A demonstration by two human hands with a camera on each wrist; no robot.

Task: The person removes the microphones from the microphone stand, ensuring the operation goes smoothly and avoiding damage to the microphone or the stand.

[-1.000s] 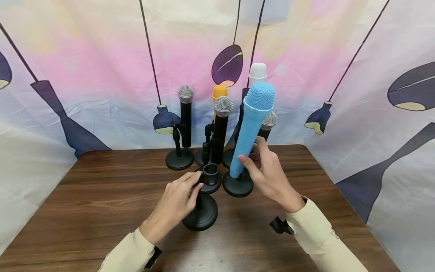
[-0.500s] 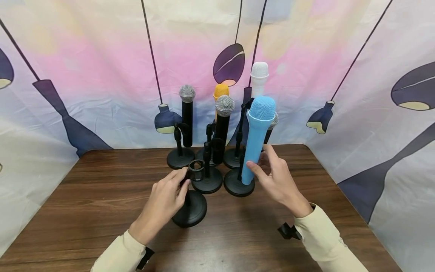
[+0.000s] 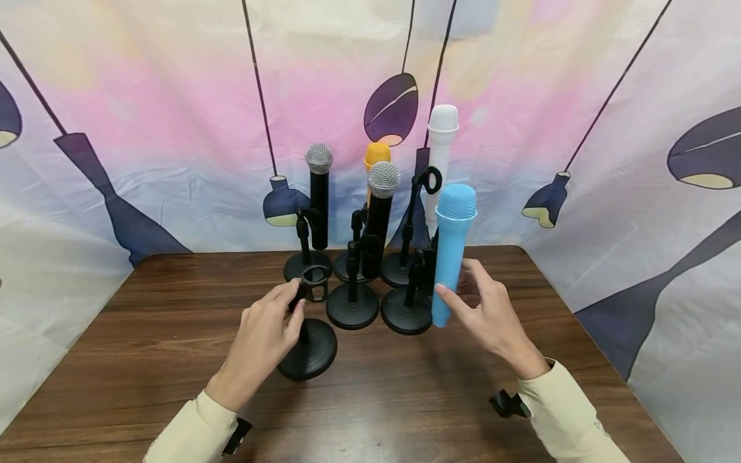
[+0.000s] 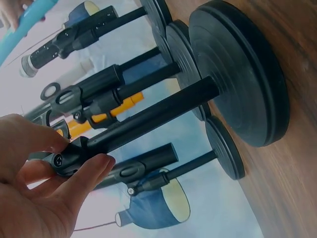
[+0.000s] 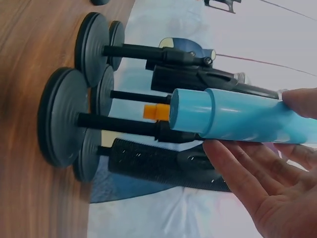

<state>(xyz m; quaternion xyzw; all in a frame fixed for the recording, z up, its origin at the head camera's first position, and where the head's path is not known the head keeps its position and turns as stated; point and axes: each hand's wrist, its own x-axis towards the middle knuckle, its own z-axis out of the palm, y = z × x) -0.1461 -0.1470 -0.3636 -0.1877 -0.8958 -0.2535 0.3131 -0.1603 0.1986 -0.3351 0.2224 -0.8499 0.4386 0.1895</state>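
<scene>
Backdrop cloth [image 3: 173, 96], pastel, printed with dark lamps: hanging behind and beside the table.
Table [image 3: 405, 399], brown wood grain: supporting black stands.
Sleeves, cream, left [image 3: 193, 427] and right [image 3: 564, 411]: entering from the near side, both forearms slanting inward.
Right hand [image 3: 492, 315]: clamping round the lower part of the blue microphone, thumb on one side, fingers on the other.
Left hand [image 3: 257, 337]: pinching the top of the near stand between thumb and fingers.
Near stand [image 3: 312, 350]: standing foremost, its ring holder [image 3: 315, 283] containing nothing.
Blue microphone [image 3: 450, 263]: pointing head up, leaning slightly, just beside the front right stand [image 3: 405, 315].
White microphone [image 3: 441, 154]: rising behind the rear right stand [image 3: 396, 267]; whether its ring is holding it cannot be told.
Black microphones, silver-headed: one [image 3: 319, 206] sitting in the rear left stand [image 3: 298, 267], one [image 3: 379, 215] in the front middle stand [image 3: 353, 308], one [image 4: 99, 22] in the front right.
Orange microphone [image 3: 377, 154]: showing its head, mostly hiding behind the middle black one.
</scene>
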